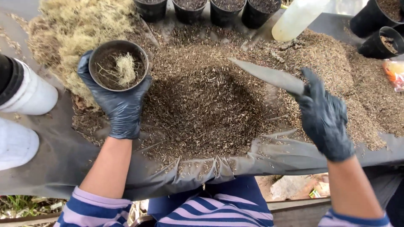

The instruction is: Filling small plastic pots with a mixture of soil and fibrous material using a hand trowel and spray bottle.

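Hands gloved: left (120, 101) cups pot (118, 65); right (322, 115) grips trowel (269, 75) level.

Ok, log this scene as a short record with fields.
left hand: black glove, holds a small black pot upright
pot contents: dark mix with a tuft of pale roots
right hand: black glove, grips a grey trowel, blade pointing left above the heap
heap: dark potting mix spread on a grey sheet
moss: pale pile, upper left
back row: four filled black pots
bottle: pale, lying at the top
left edge: white jar
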